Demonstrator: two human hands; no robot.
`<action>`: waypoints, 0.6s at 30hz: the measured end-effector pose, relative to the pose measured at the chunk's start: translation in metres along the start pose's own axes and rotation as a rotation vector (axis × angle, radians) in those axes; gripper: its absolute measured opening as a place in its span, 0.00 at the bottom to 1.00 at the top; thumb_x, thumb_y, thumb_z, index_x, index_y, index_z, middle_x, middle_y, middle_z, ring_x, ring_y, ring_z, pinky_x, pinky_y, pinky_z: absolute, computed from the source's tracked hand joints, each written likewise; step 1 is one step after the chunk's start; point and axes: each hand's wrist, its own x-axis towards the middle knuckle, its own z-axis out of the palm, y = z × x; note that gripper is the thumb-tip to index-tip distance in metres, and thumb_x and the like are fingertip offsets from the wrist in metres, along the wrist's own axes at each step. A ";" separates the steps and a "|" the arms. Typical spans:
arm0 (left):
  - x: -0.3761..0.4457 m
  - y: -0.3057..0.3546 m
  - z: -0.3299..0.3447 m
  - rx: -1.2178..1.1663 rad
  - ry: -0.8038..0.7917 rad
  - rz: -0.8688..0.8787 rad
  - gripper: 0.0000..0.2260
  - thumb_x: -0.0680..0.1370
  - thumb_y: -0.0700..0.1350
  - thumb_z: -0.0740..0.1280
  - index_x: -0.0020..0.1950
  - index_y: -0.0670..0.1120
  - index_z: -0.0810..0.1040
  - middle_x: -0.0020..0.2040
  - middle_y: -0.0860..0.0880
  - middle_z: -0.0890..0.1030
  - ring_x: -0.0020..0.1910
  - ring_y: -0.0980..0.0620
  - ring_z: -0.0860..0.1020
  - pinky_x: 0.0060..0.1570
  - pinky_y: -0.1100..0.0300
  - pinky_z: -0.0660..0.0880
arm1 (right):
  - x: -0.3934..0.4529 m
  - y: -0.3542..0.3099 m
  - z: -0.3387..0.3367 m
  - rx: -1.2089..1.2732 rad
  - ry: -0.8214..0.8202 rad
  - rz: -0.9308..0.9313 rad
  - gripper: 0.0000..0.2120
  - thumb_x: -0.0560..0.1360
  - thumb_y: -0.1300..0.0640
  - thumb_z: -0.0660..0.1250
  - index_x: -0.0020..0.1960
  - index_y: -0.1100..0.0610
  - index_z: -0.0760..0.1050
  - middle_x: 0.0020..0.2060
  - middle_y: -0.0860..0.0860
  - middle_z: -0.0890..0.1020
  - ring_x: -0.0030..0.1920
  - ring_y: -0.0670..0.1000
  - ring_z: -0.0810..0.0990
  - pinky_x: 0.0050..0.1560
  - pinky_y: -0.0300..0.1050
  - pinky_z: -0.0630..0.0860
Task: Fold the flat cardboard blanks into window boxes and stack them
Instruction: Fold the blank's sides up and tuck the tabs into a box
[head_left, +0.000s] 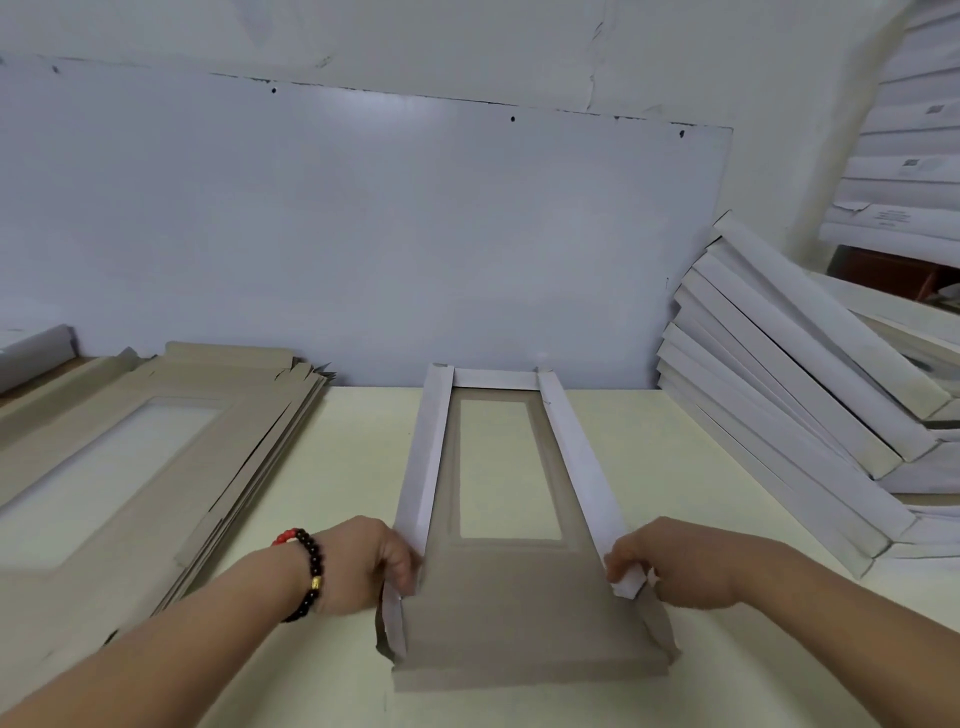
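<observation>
Near flap (530, 670): grey end panel of the half-formed window box (519, 587), lying flat on the surface (701, 660), not yet raised.
Left hand (384, 564): fingers curled round the near end of the left side wall (423, 467), clamped on it; beaded bracelet (307, 577) on the wrist.
Right hand (670, 566): pinches the small corner tab (628, 586) at the near end of the right side wall (582, 467).
Hands, relative: apart, one at each near corner of the box.
Task's thing: box lies centre of the surface, long axis running away from the person; both long walls up, white faces showing, window opening (509, 467) in the floor panel.
Far end wall (493, 378): standing, closed between the two long walls.
Step (judgement): closing the near end; about three of four walls done on this box.
Next move (judgement): tuck both corner tabs inward, lift the near flap over them, lock it. Needs both walls held square, or the tabs will spring out.
Flat blanks (156, 441): grey pile, left, well apart from the box.
Finished boxes (779, 415): white stack, right, leaning over; destination for this one.
Surface: pale cream, matt.
Room: white board (363, 234) on the wall behind; white wrapped bundles (914, 130) piled far right.
</observation>
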 end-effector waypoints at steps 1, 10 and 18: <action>-0.003 0.004 -0.001 0.029 -0.036 0.052 0.14 0.74 0.29 0.61 0.54 0.39 0.82 0.47 0.55 0.83 0.51 0.54 0.81 0.55 0.63 0.76 | -0.001 0.000 0.004 -0.013 -0.007 -0.022 0.21 0.72 0.63 0.63 0.59 0.42 0.75 0.59 0.43 0.75 0.57 0.47 0.76 0.58 0.46 0.75; -0.006 -0.004 0.009 0.221 0.007 0.204 0.09 0.75 0.48 0.66 0.51 0.52 0.85 0.54 0.61 0.81 0.54 0.60 0.78 0.58 0.62 0.73 | -0.012 -0.002 0.016 -0.010 0.039 -0.124 0.12 0.73 0.60 0.65 0.50 0.45 0.80 0.69 0.38 0.69 0.69 0.41 0.68 0.65 0.39 0.68; -0.003 0.001 0.043 0.432 0.292 0.083 0.16 0.82 0.57 0.52 0.59 0.52 0.74 0.58 0.55 0.75 0.58 0.52 0.69 0.59 0.64 0.66 | -0.015 -0.008 0.015 -0.039 0.058 -0.146 0.11 0.74 0.59 0.67 0.51 0.46 0.81 0.72 0.39 0.66 0.71 0.40 0.64 0.67 0.39 0.66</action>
